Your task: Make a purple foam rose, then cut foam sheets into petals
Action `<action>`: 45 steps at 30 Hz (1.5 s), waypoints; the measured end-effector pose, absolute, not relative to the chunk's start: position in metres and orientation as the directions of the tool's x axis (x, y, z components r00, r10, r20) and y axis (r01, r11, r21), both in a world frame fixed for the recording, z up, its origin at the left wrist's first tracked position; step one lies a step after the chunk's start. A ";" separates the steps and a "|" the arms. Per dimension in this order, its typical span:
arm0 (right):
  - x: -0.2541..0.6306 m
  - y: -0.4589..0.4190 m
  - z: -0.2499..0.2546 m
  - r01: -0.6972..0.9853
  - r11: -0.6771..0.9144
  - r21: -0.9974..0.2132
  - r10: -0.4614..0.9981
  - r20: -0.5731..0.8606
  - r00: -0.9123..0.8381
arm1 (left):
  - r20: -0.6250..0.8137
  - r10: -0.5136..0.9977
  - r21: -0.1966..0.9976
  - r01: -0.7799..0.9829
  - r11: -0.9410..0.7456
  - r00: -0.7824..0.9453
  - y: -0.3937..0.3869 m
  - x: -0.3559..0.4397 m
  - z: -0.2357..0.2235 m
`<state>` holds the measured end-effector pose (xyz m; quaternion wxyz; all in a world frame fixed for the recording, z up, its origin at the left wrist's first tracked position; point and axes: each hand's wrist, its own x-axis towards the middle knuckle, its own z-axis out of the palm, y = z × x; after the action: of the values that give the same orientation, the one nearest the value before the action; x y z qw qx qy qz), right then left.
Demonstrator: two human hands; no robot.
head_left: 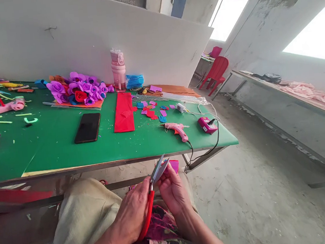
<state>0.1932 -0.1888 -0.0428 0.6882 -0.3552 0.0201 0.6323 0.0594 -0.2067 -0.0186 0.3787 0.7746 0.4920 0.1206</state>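
Observation:
Over my lap, my left hand (134,207) is closed around a pair of scissors (150,211) with red handles. Their blades point up and away from me and are spread apart. Close beside the blades, my right hand (173,190) pinches a piece of bright purple-pink paper (174,166) between thumb and fingers. The blades partly cover the right fingertips, and I cannot tell whether they touch the paper. Beyond my hands, small cut paper pieces (150,113) in red, blue, purple and orange lie scattered on the green table (53,155).
A pink glue gun (177,130) and a pink plug box (208,125) with cords lie near the right edge. Further back are a phone (87,127), red paper (124,118), purple paper flowers (86,87) and a pink bottle (118,70). A red chair (217,70) stands beyond.

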 end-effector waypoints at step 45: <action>0.195 -0.191 -0.049 -0.906 -0.093 -0.413 0.773 -0.604 0.196 | -0.145 0.924 0.911 0.412 -0.015 0.353 -0.206 0.064 -0.043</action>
<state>0.1950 -0.1906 -0.0491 0.6679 -0.3896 0.0853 0.6283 0.0641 -0.2062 -0.0434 0.4881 0.6622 0.5044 0.2625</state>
